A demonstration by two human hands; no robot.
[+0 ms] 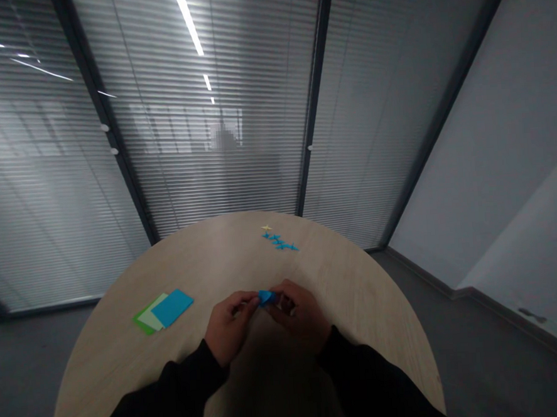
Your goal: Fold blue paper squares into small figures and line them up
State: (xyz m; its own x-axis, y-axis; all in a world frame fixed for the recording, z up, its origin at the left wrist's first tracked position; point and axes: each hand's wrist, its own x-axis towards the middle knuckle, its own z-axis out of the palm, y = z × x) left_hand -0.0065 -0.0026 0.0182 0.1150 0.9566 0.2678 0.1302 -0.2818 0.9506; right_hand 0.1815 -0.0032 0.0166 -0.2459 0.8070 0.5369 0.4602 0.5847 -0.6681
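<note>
Between my two hands is a small piece of folded blue paper (265,297), held just above the near middle of the table. My left hand (229,323) pinches its left side with thumb and fingertips. From the other side, the fingers of my right hand (302,312) grip its right end and cover part of it. The exact folded shape is too small to make out. Farther back lie several small blue folded paper pieces (279,241) with pointed arms, close together in a slanting group. A yellow one (266,227) of similar form lies behind them.
Left of my hands, blue paper sheets (172,308) overlap pale green (152,316) and brighter green paper (141,322). The round wooden table (359,291) has its curved far edge near glass partitions with blinds (230,192). A white wall (506,157) stands at the right.
</note>
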